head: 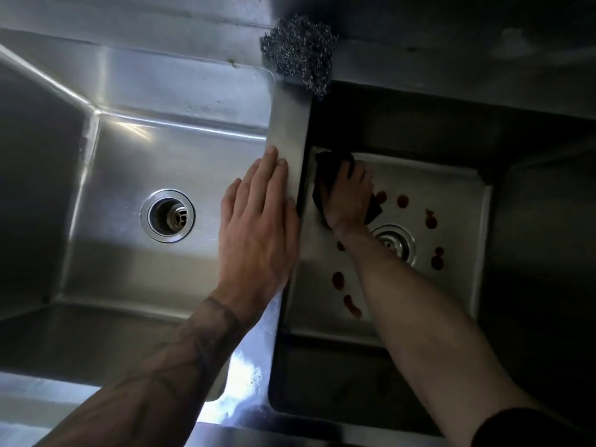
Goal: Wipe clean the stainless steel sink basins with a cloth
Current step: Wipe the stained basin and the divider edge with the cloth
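A kitchen wash-up spot: twin steel basins [193, 150] with drains [167, 216], a steel scourer [298, 56] on the divider beyond the flat left hand [258, 221], red sauce spots [432, 221].

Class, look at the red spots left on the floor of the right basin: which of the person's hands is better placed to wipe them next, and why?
Right. The right hand already presses the dark cloth on the right basin floor beside the red spots; the left hand lies flat, empty, on the divider.

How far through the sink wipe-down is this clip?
Done: the left stainless steel basin shows no stains. In hand: the right hand presses a dark cloth on the right basin's floor; the left hand rests flat on the steel divider. Left: red blotches around the drain.
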`<state>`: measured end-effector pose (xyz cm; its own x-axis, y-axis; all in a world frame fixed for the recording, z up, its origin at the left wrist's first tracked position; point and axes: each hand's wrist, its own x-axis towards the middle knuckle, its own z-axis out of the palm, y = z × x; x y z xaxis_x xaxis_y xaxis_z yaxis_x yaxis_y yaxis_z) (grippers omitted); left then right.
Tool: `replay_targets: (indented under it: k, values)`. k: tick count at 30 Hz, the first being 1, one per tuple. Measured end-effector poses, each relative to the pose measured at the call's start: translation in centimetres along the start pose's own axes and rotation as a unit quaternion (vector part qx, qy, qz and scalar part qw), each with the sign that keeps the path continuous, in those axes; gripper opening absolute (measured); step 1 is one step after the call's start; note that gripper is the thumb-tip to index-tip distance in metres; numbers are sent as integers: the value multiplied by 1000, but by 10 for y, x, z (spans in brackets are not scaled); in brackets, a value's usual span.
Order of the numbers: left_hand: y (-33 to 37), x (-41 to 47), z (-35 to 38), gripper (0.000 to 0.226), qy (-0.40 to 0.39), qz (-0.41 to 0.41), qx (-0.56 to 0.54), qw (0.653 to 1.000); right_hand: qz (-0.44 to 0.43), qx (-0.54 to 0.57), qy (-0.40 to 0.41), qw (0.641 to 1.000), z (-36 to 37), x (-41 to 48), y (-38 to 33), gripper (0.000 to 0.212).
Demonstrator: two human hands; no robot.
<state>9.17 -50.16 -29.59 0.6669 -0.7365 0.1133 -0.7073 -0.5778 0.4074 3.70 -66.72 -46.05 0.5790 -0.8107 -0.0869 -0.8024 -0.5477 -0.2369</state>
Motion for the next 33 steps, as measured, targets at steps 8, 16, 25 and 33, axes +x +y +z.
replay_targets:
  k: [8, 16, 25, 33]
  values:
    - [2, 0, -2, 49, 3, 3, -5, 1000, -105, -20, 26, 994, 6, -21, 44, 47]
    - [1, 0, -2, 49, 4, 1, -6, 1000, -185, 8, 19, 983, 17, -22, 23, 48]
    - [3, 0, -1, 51, 4, -3, 3, 1000, -53, 37, 58, 996, 21, -3, -2, 48]
    - [4, 0, -1, 49, 3, -6, 2, 1000, 33, 3, 78, 996, 17, 13, 33, 45]
